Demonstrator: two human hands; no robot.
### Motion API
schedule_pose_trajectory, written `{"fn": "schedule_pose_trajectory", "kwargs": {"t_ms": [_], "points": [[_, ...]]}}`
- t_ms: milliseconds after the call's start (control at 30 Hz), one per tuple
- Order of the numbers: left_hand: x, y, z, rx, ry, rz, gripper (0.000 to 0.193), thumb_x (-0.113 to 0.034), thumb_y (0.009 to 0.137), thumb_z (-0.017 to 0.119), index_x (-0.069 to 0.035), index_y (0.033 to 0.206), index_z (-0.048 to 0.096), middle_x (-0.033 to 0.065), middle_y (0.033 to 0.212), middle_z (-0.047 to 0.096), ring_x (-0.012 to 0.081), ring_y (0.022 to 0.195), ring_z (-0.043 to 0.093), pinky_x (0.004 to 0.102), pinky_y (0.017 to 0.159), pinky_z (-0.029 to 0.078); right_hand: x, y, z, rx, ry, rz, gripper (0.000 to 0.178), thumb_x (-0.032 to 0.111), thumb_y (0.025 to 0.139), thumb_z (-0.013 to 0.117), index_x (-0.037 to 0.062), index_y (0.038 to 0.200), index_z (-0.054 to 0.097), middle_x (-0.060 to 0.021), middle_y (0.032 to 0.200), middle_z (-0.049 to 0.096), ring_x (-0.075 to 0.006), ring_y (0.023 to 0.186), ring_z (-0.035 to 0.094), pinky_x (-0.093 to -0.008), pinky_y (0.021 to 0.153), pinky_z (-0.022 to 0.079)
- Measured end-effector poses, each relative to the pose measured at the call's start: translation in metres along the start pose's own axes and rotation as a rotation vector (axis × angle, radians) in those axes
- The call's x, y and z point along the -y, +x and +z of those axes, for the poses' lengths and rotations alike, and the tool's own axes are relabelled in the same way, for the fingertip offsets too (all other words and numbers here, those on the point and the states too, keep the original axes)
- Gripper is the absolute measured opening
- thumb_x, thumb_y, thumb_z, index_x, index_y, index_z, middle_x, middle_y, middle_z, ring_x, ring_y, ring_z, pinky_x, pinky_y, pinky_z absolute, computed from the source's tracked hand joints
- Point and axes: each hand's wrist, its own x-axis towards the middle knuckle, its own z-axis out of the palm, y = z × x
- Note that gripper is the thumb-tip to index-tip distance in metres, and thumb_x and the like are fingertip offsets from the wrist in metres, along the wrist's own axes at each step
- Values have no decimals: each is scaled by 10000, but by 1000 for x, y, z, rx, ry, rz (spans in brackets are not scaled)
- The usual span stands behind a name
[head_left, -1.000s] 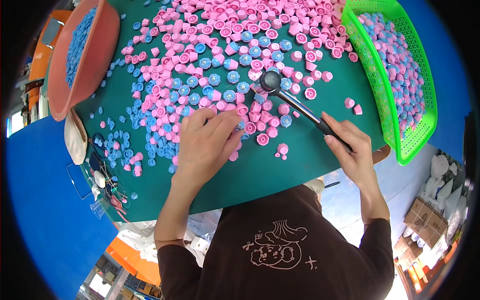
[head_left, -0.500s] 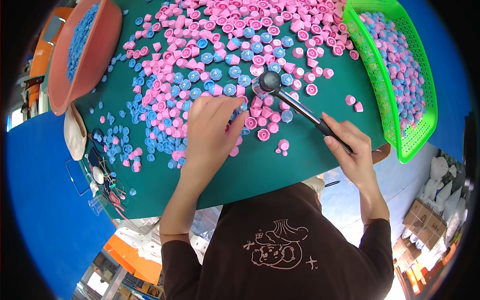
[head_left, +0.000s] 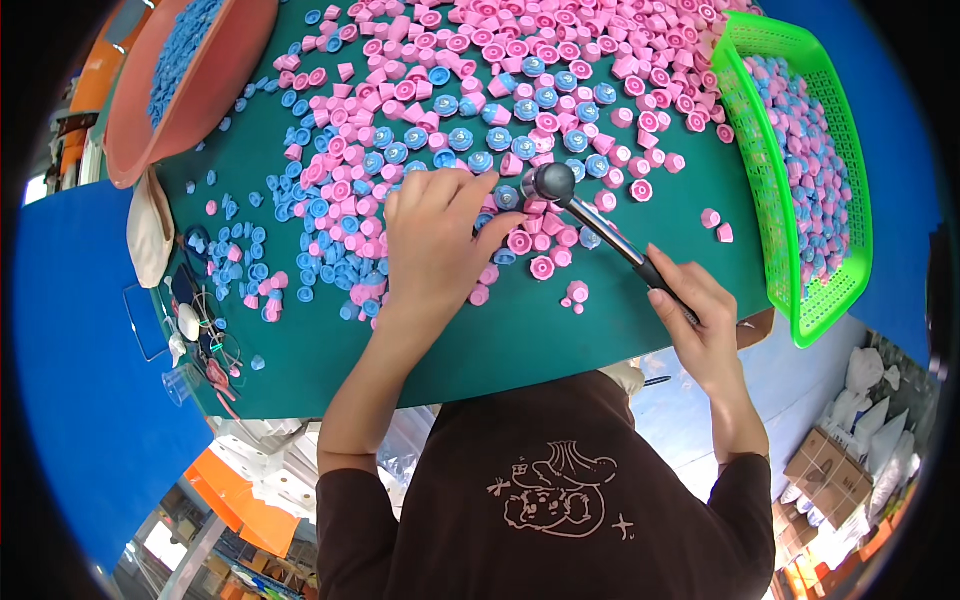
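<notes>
From way over here I've got a green table [head_left: 560,345] and a hammer [head_left: 608,233] slanting over it, right hand [head_left: 708,322] wrapped round its lower end. Left hand [head_left: 430,240]'s nearer the hammer's head [head_left: 550,182], loosely parted around a blue-topped cap [head_left: 507,196] just left; can't tell if it's pinching.

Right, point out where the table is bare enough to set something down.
One bare stretch of green tabletop runs along the near edge between the left forearm and right hand, short of the small pink cluster. Another lies between the hammer and green basket, broken by two loose pink pieces. Beyond the left hand, pink and blue pieces crowd together.
</notes>
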Motion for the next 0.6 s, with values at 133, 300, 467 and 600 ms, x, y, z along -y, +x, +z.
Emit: {"fn": "schedule_pose_trajectory", "kwargs": {"t_ms": [133,300,467,600], "points": [[11,-9,-22,-13,-80,-5,309,-241,694,821,-115,946,697,6,860,615,217,841,548,369,719,398,6,2,4,-140,-83,-289,431,11,834,674,55,1259,622,-84,854,603,-158,642,557,-274,545,435],[45,-35,-75,-199,49,-275,219,-120,734,797,-85,932,711,45,862,662,202,796,578,320,692,443,2,19,10,72,-165,-169,433,-7,822,674,28,1250,619,-111,864,605,-176,644,557,-288,567,448],[97,-98,-123,-309,170,-568,115,-105,811,731,-53,913,719,59,817,658,178,731,565,303,664,449,2,13,5,-83,-7,-2,380,33,873,627,-19,1249,605,-75,877,613,-131,736,525,-259,671,429],[99,-107,-115,-204,164,-514,130,-118,771,758,-60,880,718,74,838,653,230,754,571,333,707,460,-21,13,10,-59,126,87,412,110,960,559,42,1365,524,-14,923,630,1,585,397,-156,498,293]]}}
